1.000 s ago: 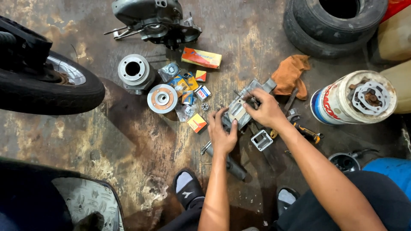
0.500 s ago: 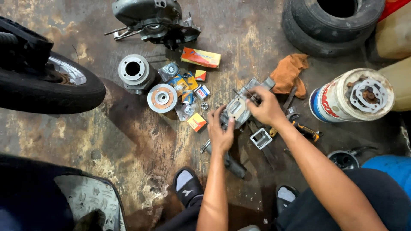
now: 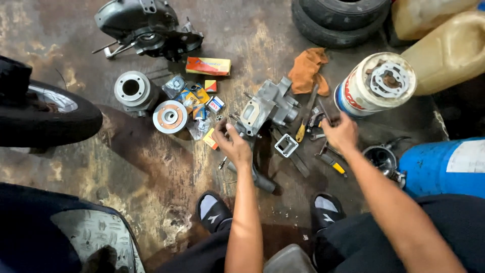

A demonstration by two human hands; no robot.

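A grey metal engine casing (image 3: 268, 106) lies on the stained concrete floor in front of me. My left hand (image 3: 233, 145) grips its near left edge with curled fingers. My right hand (image 3: 341, 132) is off to the casing's right, over a scatter of hand tools (image 3: 323, 151), and its fingers close on a thin dark tool (image 3: 323, 108) that sticks up from them. A yellow-handled screwdriver (image 3: 302, 130) and a small square metal frame (image 3: 286, 145) lie between my hands.
A grey cylinder (image 3: 130, 91), a round disc (image 3: 170, 116) and small coloured boxes (image 3: 202, 98) sit left of the casing. An orange rag (image 3: 309, 68), a white can (image 3: 376, 83), a blue drum (image 3: 444, 167), stacked tyres (image 3: 338, 20), a wheel (image 3: 48, 119) and another engine part (image 3: 144, 25) ring the spot.
My right hand has left the casing and moved right to the tools. My left hand stays at the casing's near edge. The view has tilted slightly downward.
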